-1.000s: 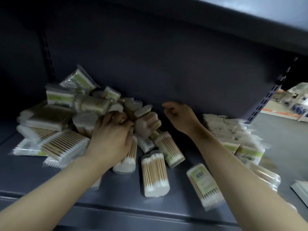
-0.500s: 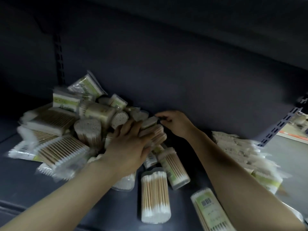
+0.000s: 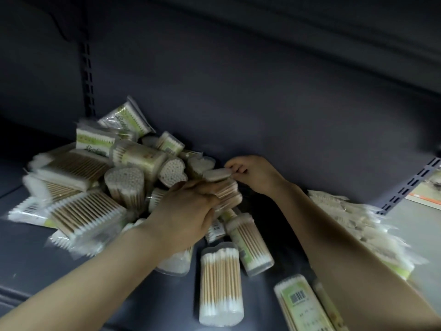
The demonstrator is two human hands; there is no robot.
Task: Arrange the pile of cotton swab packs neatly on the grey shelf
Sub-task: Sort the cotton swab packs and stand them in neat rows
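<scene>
A jumbled pile of cotton swab packs point(image 3: 90, 182) covers the left and middle of the grey shelf point(image 3: 35, 263): flat bags and clear heart-shaped tubs with wooden sticks. My left hand point(image 3: 188, 211) lies over the pile's right edge, fingers wrapped on a clear swab tub point(image 3: 229, 194). My right hand point(image 3: 253, 173) is behind it near the back wall, fingertips pinching the top of the same tub. Three tubs lie loose in front: one point(image 3: 220, 285), one point(image 3: 250, 244) and one with a barcode point(image 3: 303, 304).
A second heap of flat swab bags point(image 3: 358, 225) lies at the right behind my right forearm. The dark back wall point(image 3: 262, 103) and a slotted upright point(image 3: 87, 75) close the rear. An upper shelf hangs overhead. Shop floor shows at far right.
Both hands have closed in on one tub at the pile's right edge; the left hand slid right onto it and the right hand's fingers reached its top. The view has tilted closer.
</scene>
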